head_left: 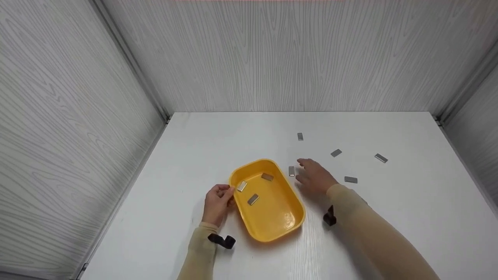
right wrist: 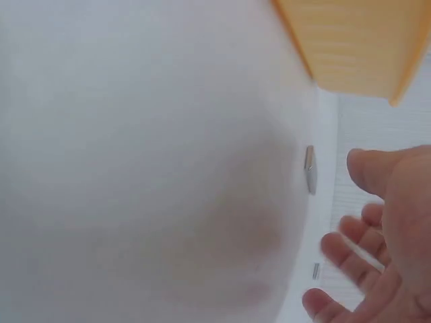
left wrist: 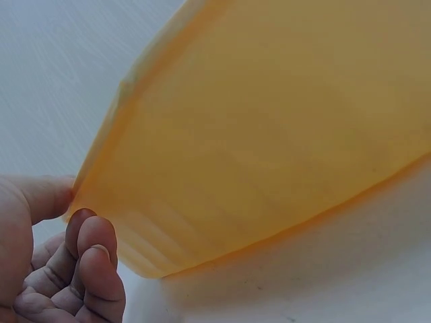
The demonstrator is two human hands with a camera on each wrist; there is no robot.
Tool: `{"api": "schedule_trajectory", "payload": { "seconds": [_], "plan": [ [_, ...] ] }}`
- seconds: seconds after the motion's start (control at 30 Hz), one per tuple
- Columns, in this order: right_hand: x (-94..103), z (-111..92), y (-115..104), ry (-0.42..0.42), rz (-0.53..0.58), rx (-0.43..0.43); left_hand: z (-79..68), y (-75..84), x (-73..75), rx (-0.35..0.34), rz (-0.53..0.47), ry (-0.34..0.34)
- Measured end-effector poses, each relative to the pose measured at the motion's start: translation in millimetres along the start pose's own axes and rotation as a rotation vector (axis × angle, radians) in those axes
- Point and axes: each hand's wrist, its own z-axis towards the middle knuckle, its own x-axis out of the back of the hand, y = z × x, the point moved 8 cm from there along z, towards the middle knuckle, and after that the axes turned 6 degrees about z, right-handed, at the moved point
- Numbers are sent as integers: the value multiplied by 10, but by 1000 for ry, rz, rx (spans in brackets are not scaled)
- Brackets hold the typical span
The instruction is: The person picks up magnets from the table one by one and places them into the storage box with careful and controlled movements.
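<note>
A yellow plastic tray (head_left: 274,229) stands on the white table, its long side slanting. My left hand (head_left: 216,204) pinches the tray's left rim; in the left wrist view the thumb and curled fingers meet at the tray's edge (left wrist: 114,121). Inside lie three small rectangular metal blocks, one of them near the middle (head_left: 253,199). To the right of the tray, a similar grey block (head_left: 291,171) lies just beyond the fingertips of my right hand (head_left: 316,178). That hand holds nothing, with its thumb and fingers spread apart in the right wrist view, where a block (right wrist: 310,169) shows near the thumb.
More small grey blocks lie scattered: one toward the back (head_left: 300,136), one right of centre (head_left: 336,153), one farther right (head_left: 381,158), and another (head_left: 350,179) beyond the right wrist. Wood-grain panels (head_left: 272,58) wall in the table at the back and both sides.
</note>
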Motion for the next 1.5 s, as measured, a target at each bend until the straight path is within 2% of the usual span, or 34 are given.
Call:
{"api": "schedule_trajectory", "payload": {
  "seconds": [0.1, 0.3, 0.5, 0.77, 1.03, 1.3, 1.5],
  "plan": [
    [-7, 59, -5, 36, 37, -59, 5, 13, -2, -20, -14, 0],
    [-9, 155, -53, 94, 20, -61, 15, 33, -19, -41, -72, -20],
    [-21, 248, -28, 95, 62, -82, 5, 6, -16, -21, -44, -18],
    [-52, 335, -52, 81, 40, -39, -1, -8, -25, -17, -60, -11],
    [-30, 322, -125, 99, -12, 5, 0, -18, -17, 1, -52, 10],
    [49, 226, -77, 115, -104, 68, 12, -19, -75, -19, -166, -15],
    [61, 86, -27, 96, -149, 102, 1, -53, -53, 2, -191, -12]
  ]
}}
